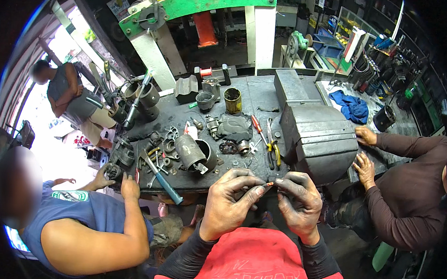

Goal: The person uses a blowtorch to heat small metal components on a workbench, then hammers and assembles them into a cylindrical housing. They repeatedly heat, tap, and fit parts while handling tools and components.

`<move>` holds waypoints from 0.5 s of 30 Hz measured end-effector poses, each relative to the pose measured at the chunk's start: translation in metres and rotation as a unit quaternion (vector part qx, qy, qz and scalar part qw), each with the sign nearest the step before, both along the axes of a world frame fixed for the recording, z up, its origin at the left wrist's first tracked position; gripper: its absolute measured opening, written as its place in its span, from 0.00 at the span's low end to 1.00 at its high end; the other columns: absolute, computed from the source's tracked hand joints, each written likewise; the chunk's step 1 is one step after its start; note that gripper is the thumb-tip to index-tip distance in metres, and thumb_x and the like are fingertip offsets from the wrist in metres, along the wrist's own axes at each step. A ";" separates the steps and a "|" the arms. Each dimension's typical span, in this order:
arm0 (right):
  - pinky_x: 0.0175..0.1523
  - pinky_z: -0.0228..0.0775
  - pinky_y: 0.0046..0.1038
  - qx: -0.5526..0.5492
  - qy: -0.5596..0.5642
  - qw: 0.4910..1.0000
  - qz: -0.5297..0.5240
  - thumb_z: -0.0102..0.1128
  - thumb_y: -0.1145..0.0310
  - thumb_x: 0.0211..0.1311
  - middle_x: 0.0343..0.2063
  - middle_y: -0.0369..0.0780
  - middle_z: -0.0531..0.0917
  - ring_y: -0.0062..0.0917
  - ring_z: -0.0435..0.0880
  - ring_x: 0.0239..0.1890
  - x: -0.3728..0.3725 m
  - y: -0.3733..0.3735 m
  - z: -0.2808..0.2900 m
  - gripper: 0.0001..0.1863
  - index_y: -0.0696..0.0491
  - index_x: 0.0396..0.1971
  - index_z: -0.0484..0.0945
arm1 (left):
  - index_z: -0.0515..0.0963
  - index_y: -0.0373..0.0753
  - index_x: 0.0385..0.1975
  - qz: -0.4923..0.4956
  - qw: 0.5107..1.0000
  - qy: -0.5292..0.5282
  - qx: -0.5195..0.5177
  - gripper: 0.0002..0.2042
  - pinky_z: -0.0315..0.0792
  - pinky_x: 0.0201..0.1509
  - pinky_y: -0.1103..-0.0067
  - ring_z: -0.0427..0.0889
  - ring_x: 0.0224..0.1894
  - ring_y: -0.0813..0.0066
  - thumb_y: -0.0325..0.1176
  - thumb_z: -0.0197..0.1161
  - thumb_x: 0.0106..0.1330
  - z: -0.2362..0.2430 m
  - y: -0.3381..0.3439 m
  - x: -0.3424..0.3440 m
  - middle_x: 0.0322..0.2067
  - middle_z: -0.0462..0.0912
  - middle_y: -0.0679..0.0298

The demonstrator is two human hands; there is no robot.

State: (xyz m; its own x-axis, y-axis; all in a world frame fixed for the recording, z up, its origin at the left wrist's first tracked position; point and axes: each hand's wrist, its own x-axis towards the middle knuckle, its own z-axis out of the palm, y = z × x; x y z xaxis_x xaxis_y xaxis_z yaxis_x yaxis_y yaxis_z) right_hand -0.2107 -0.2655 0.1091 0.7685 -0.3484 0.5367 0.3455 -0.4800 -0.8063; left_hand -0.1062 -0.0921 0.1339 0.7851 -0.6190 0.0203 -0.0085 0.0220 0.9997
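Observation:
Both my hands are raised at the near edge of the dark workbench, fingers pinched round a small dark part with a copper-coloured tip. My left hand grips it between thumb and fingers; my right hand is closed at its right end. Just beyond them lie yellow-and-black pliers, a red-handled tool, a metal cylinder housing, greasy mechanical parts and a blue-handled hammer.
A large steel block occupies the bench's right. A co-worker in blue handles a part at left; another in brown has hands at the right bench; a third person stands back left. A green-and-white press frame rises behind.

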 end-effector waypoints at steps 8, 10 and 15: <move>0.49 0.79 0.30 -0.007 -0.009 1.000 -0.005 0.65 0.87 0.48 0.44 0.44 0.82 0.32 0.86 0.42 -0.005 0.007 -0.008 0.28 0.54 0.53 0.89 | 0.88 0.32 0.46 -0.032 0.999 0.004 0.027 0.10 0.81 0.42 0.82 0.83 0.45 0.77 0.28 0.72 0.70 0.002 0.008 0.005 0.50 0.80 0.61; 0.49 0.79 0.29 -0.019 -0.009 1.000 -0.009 0.64 0.88 0.47 0.46 0.44 0.82 0.31 0.86 0.43 -0.006 0.007 -0.009 0.29 0.54 0.53 0.89 | 0.88 0.32 0.47 -0.046 0.998 0.043 0.006 0.10 0.81 0.42 0.82 0.82 0.45 0.77 0.28 0.72 0.70 0.001 0.008 0.005 0.50 0.80 0.60; 0.48 0.79 0.28 -0.029 -0.020 0.999 -0.021 0.63 0.89 0.46 0.46 0.43 0.81 0.28 0.85 0.43 -0.005 0.007 -0.007 0.31 0.54 0.53 0.89 | 0.87 0.31 0.48 -0.054 0.998 0.013 -0.004 0.10 0.82 0.38 0.83 0.83 0.42 0.78 0.28 0.72 0.71 -0.001 0.010 0.007 0.50 0.80 0.61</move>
State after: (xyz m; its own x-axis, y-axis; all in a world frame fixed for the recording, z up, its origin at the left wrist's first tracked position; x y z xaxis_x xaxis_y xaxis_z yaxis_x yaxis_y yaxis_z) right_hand -0.2156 -0.2581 0.1016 0.7311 -0.3469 0.5874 0.3566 -0.5397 -0.7626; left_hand -0.0991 -0.0824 0.1326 0.7142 -0.6999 0.0057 0.0210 0.0296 0.9993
